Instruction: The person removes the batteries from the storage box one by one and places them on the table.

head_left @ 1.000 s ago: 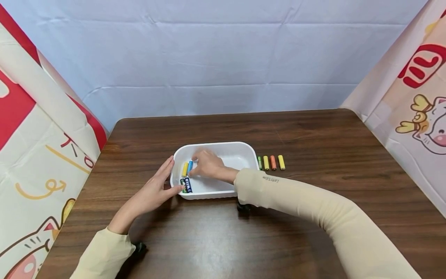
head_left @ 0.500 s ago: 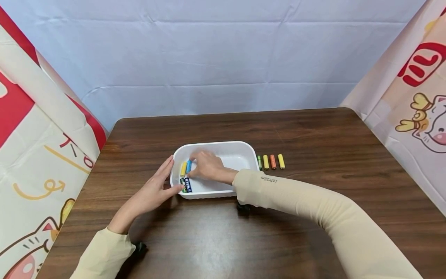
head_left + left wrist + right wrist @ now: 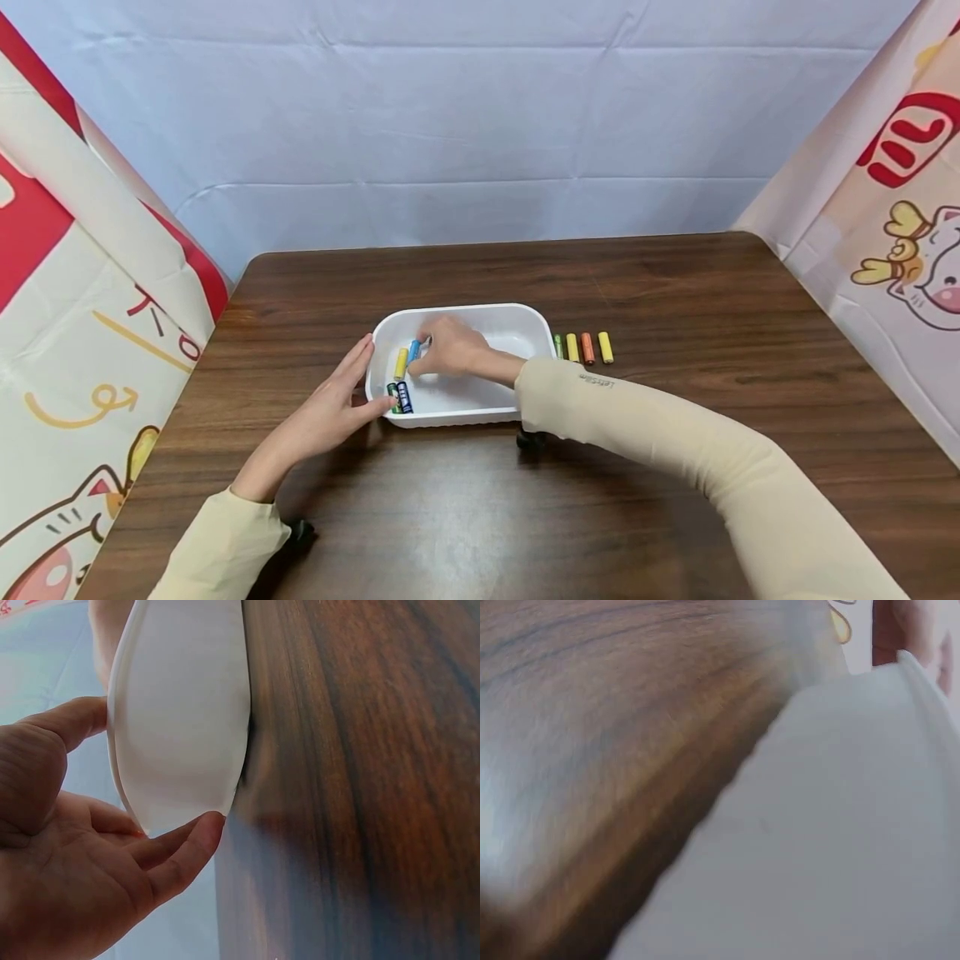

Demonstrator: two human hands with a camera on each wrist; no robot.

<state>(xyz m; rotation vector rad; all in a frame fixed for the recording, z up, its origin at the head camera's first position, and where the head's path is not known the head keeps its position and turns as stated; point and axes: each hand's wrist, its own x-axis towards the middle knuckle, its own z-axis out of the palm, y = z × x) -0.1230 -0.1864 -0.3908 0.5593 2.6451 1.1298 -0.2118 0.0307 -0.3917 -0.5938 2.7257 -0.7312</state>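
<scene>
A white plastic tray (image 3: pixel 480 410) stands on the wooden table. My left hand (image 3: pixel 330 410) lies along its left end with mostly straight fingers, the thumb reaching over the front rim; in the left wrist view, thumb and fingers touch the tray's outside. My right hand (image 3: pixel 450 346) is inside the tray and pinches a blue battery (image 3: pixel 414 350) between thumb and fingers. Beside that is a yellow battery (image 3: pixel 401 363). Nearer the front, a dark blue battery (image 3: pixel 405 397) and a green-and-black battery (image 3: pixel 393 398) lie side by side. The right wrist view shows no batteries.
Right of the tray, a row holds a green battery (image 3: pixel 558 346), a yellow battery (image 3: pixel 573 347), an orange battery (image 3: pixel 587 348) and another yellow battery (image 3: pixel 605 347). The brown table (image 3: pixel 480 517) meets a pale cloth backdrop (image 3: pixel 480 125).
My right hand has shifted slightly right with the blue battery. The yellow battery beside it sits slightly farther right than half a second ago. My left hand stays in place.
</scene>
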